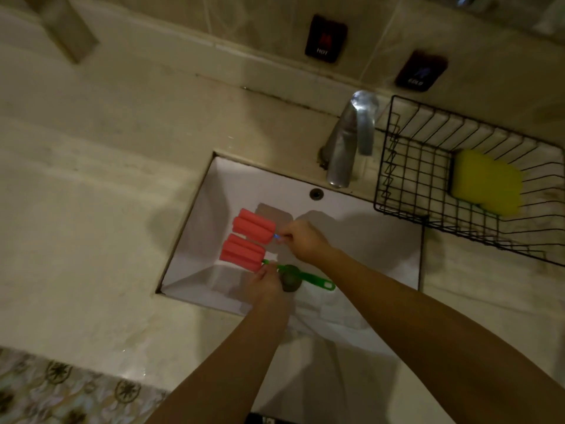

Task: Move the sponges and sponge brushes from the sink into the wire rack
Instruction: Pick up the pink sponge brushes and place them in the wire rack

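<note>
pink sponge brushes (249, 240) in sink (351, 221) | left hand (266, 283) pinches green handle (308, 278) | right hand (302, 240) pinches blue handle (277, 236)

Dim warm light, beige stone counter (101, 185) with a white rectangular basin (360, 240) sunk into it, overflow hole (316, 194) on the far wall, dark drain plug (290, 278) at the bottom. Chrome faucet (348, 139) stands on the ledge behind the basin, and two dark plaques sit on the beige tiled wall (183, 19) above it: HOT (326, 38) left, COLD (421, 70) right. Grimy dark seam (275, 94) runs where counter meets backsplash; patterned floor tile (61, 390) shows at bottom left.
</note>
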